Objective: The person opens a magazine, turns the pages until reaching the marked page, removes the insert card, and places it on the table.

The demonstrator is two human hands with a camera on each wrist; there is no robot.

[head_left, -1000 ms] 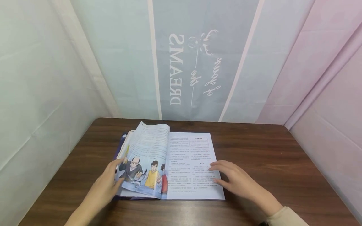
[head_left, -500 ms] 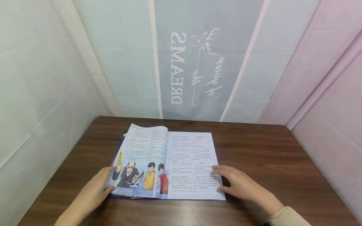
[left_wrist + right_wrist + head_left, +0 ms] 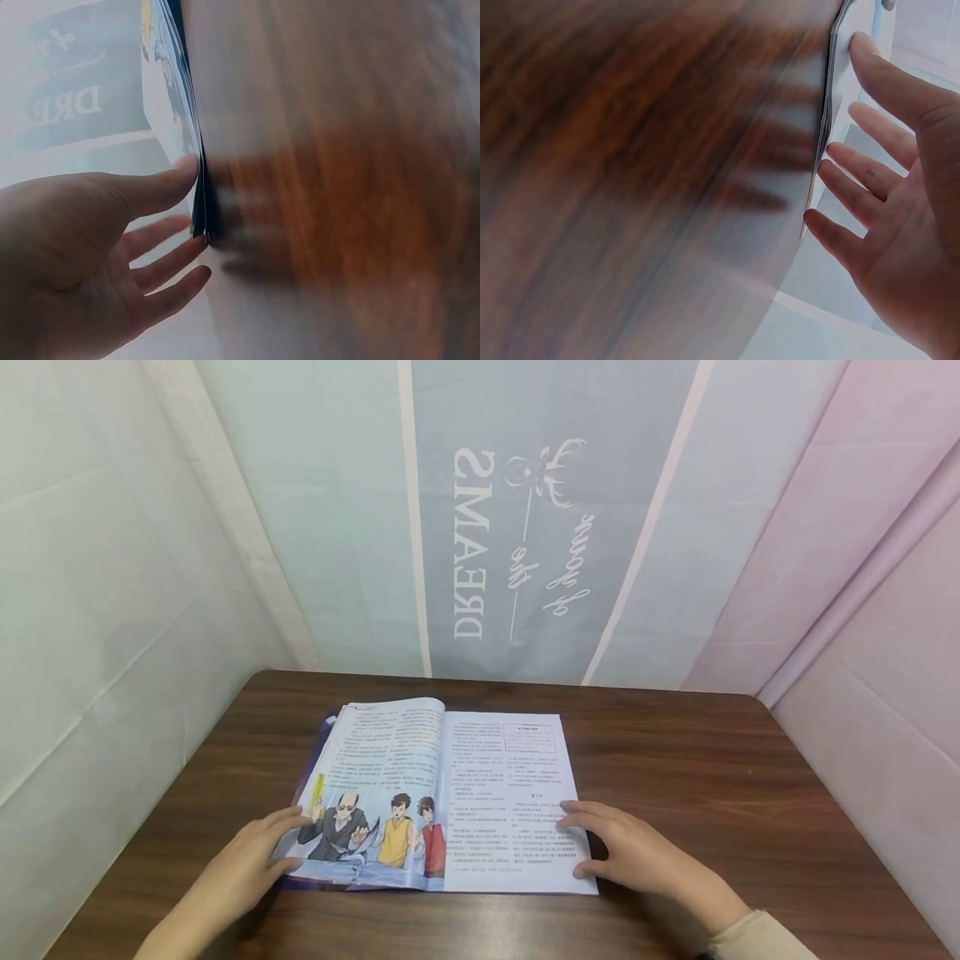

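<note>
Nearest: beige cuff [image 3: 761, 935] on the right forearm, nearer than the magazine and off to its right.

Left hand [image 3: 236, 864]: at the magazine's left outer edge, near half. Fingers spread and loose, thumb tip touching the page edge; no clear pinch visible. Right hand [image 3: 630, 847]: same spot on the magazine's right outer edge, fingers spread, thumb by the near corner, pinching nothing.

Magazine [image 3: 483, 827]: lying open between the hands. Key relation, I'd say: the spine [image 3: 444, 793] runs near-to-far, as do the pages' long sides, so a leaf would swing sideways across it. Each hand sits at its own free edge, well apart from the spine. Left page [image 3: 386, 747]: left hand nearer. Right page [image 3: 517, 777]: right hand nearer. Left page bulges up by the spine; right one looks flatter. Color illustration [image 3: 393, 835] fills the left page's near part.

Dark blue cover [image 3: 317, 750] peeks out past the magazine's left side. Wood-grain tabletop [image 3: 712, 768] under and around the magazine. Beyond its far edge: fabric backdrop [image 3: 345, 502], reversed "DREAMS" lettering [image 3: 470, 543].
</note>
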